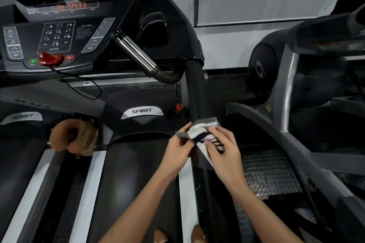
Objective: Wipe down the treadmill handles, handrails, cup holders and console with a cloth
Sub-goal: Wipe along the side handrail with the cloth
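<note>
Left hand, right hand clenched together

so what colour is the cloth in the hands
The cloth is white with grey edges and dark stripes; the head view, the only one, shows it.

The cloth is white with grey edges and dark, near-black stripes. The console is black with white keypad figures and red lit letters reading "SPEED". On it sit a red safety key, a green button and a red stop button. The handle is shiny silver with black ends. The neck pillow is tan-brown. The floor mat has a studded pattern.
</note>
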